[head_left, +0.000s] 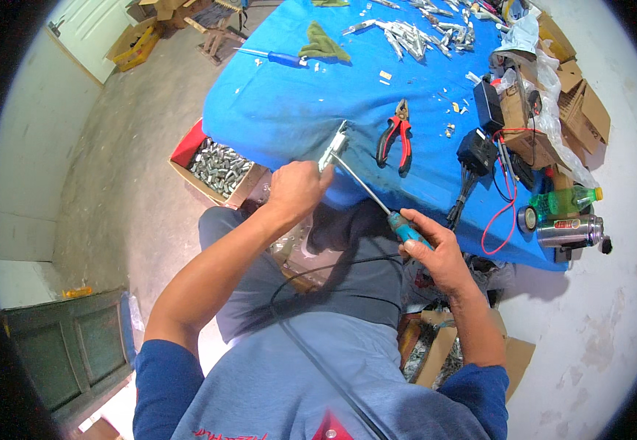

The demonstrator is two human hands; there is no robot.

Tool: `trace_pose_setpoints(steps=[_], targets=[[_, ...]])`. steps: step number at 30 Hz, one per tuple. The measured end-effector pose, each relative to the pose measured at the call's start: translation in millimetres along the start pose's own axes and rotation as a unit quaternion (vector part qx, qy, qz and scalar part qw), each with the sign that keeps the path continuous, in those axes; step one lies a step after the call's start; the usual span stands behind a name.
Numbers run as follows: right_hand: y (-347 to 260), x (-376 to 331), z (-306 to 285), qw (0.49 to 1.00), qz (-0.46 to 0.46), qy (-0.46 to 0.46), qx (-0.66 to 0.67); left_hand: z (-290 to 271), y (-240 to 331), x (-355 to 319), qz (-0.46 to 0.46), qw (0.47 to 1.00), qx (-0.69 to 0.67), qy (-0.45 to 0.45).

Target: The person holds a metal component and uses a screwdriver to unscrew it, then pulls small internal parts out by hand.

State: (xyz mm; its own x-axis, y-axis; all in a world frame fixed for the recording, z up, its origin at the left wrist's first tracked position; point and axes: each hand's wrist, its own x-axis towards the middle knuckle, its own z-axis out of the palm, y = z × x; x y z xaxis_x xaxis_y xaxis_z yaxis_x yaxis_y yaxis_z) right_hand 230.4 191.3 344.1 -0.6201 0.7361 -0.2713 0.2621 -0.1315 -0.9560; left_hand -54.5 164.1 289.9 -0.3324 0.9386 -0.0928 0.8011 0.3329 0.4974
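My left hand (296, 189) is closed on a small white, slim device (330, 149) at the near edge of the blue-covered table (282, 103). A thin dark end sticks out of the device's far side. In my right hand (437, 253) is a screwdriver (406, 230) with a teal handle, gripped between thumb and fingers. Its long shaft slants up and left, and the tip meets the device beside my left fingers. Red-and-black pliers (387, 139) lie on the cloth a little to the right, jaws pointing away from me.
Many slim silver-white pieces (410, 38) are heaped at the far side, near a green cloth (323, 44) and a blue-handled tool (286, 59). Left, a box of small metal parts (239, 192) stands below the table. Black adapters (477, 149), a green bottle (564, 202) and a steel flask (569, 231) line the right.
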Motion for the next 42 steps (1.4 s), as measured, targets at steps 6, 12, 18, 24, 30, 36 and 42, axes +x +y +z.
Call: trace_pose_setpoints(steps=[6, 12, 18, 24, 30, 36, 42], targets=[[-13, 3, 2, 0.995, 0.03, -0.002, -0.1, 8, -6, 4, 0.008, 1.0, 0.003, 0.014], [-9, 7, 11, 0.901, -0.18, 0.053, -0.391, 7, -4, 3, 0.017, 0.999, -0.003, 0.031], [1, 5, 18, 0.829, -0.226, 0.077, -0.506, 11, -3, 1, 0.023, 0.998, -0.005, 0.053], [38, 8, 19, 0.762, -0.286, 0.106, -0.572, 12, 1, 3, 0.031, 0.998, 0.014, 0.059], [2, 6, 13, 0.984, 0.144, 0.017, 0.105, 8, 0, 3, 0.011, 0.999, 0.013, 0.034], [15, 2, 17, 0.954, 0.121, 0.006, 0.274, 8, 1, 3, 0.019, 0.999, 0.01, 0.046], [2, 3, 16, 0.942, 0.139, -0.033, 0.303, 12, -1, 3, 0.011, 0.998, -0.001, 0.058]])
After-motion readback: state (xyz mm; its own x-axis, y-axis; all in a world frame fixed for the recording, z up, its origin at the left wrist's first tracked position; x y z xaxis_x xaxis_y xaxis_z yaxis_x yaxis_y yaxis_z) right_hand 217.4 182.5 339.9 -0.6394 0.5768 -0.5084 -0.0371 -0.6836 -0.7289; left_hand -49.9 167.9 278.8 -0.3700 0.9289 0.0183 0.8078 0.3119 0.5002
